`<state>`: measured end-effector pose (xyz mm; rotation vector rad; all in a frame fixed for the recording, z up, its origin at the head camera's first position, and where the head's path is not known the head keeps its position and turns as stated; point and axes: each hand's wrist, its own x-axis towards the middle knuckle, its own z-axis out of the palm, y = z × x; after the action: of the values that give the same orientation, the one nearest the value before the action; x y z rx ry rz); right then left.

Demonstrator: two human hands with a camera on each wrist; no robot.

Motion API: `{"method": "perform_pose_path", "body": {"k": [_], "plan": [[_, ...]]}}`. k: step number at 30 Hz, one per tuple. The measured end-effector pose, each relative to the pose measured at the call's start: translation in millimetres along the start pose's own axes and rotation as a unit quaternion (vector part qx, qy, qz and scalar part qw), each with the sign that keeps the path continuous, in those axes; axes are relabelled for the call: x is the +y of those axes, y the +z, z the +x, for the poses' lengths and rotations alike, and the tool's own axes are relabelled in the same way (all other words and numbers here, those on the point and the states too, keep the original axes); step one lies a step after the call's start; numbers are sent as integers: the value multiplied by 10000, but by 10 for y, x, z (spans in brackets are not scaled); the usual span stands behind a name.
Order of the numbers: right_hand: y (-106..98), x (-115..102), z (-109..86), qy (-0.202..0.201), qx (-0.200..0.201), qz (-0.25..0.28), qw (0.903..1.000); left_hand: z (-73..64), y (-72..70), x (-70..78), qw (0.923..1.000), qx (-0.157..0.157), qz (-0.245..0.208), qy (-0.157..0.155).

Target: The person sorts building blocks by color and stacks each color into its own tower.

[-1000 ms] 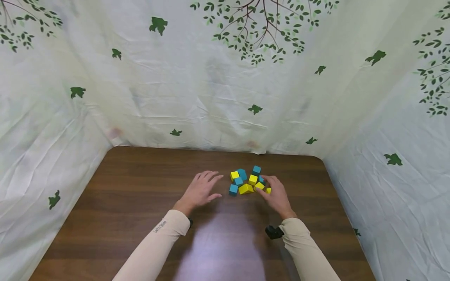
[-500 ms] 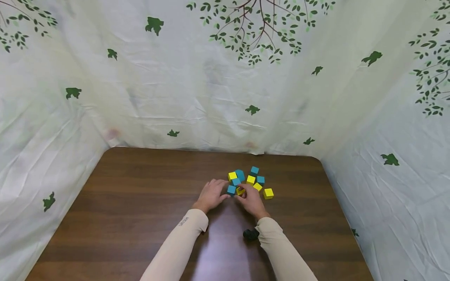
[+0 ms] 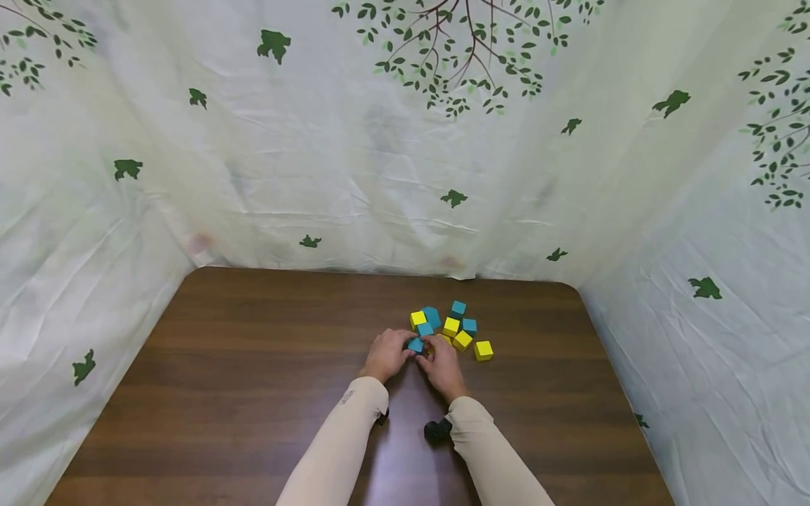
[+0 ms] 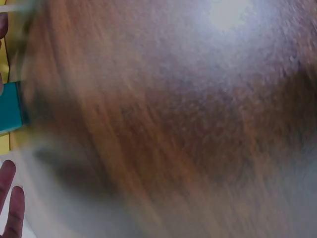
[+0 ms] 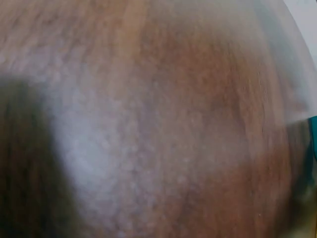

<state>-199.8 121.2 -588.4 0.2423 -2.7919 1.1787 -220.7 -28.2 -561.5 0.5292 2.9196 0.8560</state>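
Observation:
Several blue and yellow blocks lie in a loose group on the brown wooden table in the head view. At the near left of the group, my left hand (image 3: 387, 354) has thumb and fingers around a blue cube (image 3: 415, 345). This blue cube (image 4: 9, 106) shows at the left edge of the left wrist view, a fingertip against it. My right hand (image 3: 441, 368) curls close beside it, over a yellow block (image 3: 446, 339) that is mostly hidden under the fingers. Right fingertips reach the cube's right side.
Behind the hands sit another blue cube (image 3: 425, 329), a larger blue block (image 3: 432, 317) and a yellow cube (image 3: 418, 320). To the right are a yellow cube (image 3: 463, 341) and a lone yellow cube (image 3: 484, 351). A white leaf-print curtain (image 3: 354, 154) borders the table.
My left hand has moved right to the near-left blue cube. The right hand has gone left from the right-side yellow cubes to the yellow block, then further left beside the blue cube.

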Motion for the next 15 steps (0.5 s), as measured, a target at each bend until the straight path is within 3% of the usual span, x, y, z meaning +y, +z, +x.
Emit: {"method": "perform_pose_path", "body": {"k": [8, 15], "plan": [[76, 14, -34, 190, 180, 394, 9989, -25, 72, -67, 9999, 151, -46, 53], [119, -7, -50, 214, 298, 691, 9969, -72, 174, -151, 9979, 566, 17, 322]]}}
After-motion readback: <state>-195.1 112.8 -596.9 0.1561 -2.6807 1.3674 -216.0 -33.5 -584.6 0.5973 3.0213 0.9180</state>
